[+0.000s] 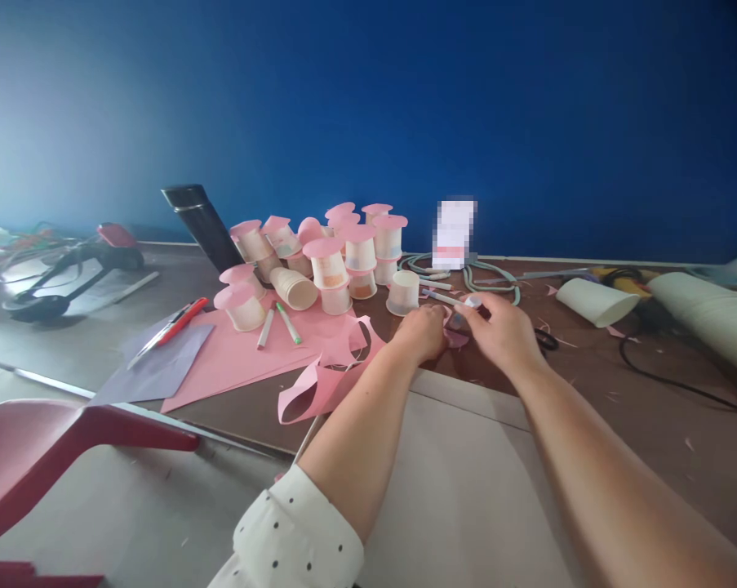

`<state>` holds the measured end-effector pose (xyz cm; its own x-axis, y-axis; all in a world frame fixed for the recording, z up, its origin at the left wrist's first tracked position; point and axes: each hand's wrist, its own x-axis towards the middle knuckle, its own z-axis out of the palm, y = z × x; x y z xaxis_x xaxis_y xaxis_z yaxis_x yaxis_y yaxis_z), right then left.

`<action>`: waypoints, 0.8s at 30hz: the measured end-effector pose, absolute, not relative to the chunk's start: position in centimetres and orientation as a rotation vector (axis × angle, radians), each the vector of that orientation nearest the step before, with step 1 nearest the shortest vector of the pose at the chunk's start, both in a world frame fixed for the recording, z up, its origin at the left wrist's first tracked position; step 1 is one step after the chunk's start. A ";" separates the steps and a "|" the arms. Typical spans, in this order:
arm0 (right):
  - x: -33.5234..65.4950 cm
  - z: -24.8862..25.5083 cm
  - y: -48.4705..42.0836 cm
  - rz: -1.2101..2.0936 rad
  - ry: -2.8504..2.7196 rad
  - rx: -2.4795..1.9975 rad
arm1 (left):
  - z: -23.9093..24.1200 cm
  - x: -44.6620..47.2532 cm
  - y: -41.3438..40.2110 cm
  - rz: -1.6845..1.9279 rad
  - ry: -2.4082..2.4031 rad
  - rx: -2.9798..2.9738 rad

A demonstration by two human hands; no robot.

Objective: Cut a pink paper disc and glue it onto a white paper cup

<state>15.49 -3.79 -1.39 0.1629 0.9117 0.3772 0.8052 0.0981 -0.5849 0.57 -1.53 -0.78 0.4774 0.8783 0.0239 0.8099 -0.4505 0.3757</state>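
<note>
The right hand (503, 328) is pinching a small, white, round-ended object (472, 302) over the dark brown counter (594, 359); the left hand (426, 331) is lying near a pink paper piece (457, 338), its grip being hidden; an upturned white paper cup (403, 294) is standing just beyond the left hand.

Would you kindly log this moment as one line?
left hand: by pink paper | right hand: pinching small white item | white cup: near left hand
</note>
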 end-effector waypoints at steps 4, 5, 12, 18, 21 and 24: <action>16.1 -1.3 -3.8 0.189 -1.624 -1.750 | -0.7 0.5 -1.5 0.323 1.398 2.407; 16.0 -1.4 -3.7 0.203 -1.672 -1.764 | -0.7 0.6 -1.5 0.321 1.404 2.403; 15.5 -1.3 -3.8 0.184 -1.775 -1.972 | -0.8 0.7 -1.4 0.307 1.412 2.415; 16.1 -1.0 -3.9 0.130 -1.691 -1.849 | -0.5 0.5 -1.7 0.315 1.401 2.405; 15.9 -0.5 -4.0 0.135 -1.747 -1.981 | -0.4 0.6 -1.8 0.309 1.391 2.401; 15.7 -0.3 -4.1 0.147 -1.756 -2.052 | -0.4 0.6 -1.7 0.316 1.395 2.416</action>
<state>15.72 -4.15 -0.31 0.1910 0.9618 0.1959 0.9157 -0.1027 -0.3885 0.58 -1.75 -0.42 0.4954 0.8683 0.0251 0.7945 -0.4646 0.3911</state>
